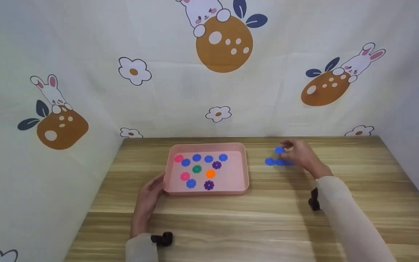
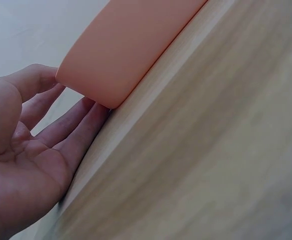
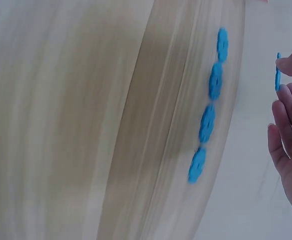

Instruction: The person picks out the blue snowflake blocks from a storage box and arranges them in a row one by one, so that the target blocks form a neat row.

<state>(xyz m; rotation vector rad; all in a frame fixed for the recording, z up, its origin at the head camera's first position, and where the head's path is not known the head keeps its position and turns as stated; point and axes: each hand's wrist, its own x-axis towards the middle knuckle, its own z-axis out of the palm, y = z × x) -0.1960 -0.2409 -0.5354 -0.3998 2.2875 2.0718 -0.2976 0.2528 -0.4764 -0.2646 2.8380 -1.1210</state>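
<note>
My right hand (image 1: 301, 154) pinches a blue snowflake disc (image 3: 278, 77) on edge between thumb and fingertips, raised over the table. Beneath it, several blue snowflake discs (image 3: 207, 123) lie in a row on the wood; in the head view the hand partly covers that row. At the left, my left hand (image 1: 150, 193) holds the near left corner of a shallow pink tray (image 1: 244, 178), the thumb at its rim and other fingers low against its wall. Inside the tray lie blue, purple and pink discs, one green disc (image 1: 196, 169) and one orange disc (image 1: 210, 174).
The wood-grain table (image 1: 224, 225) reaches back to a patterned cloth (image 1: 173, 98) with bunnies and oranges, which also hangs along both sides. A black wrist strap mount (image 1: 164, 239) sits on the left sleeve, another mount (image 1: 315, 199) on the right.
</note>
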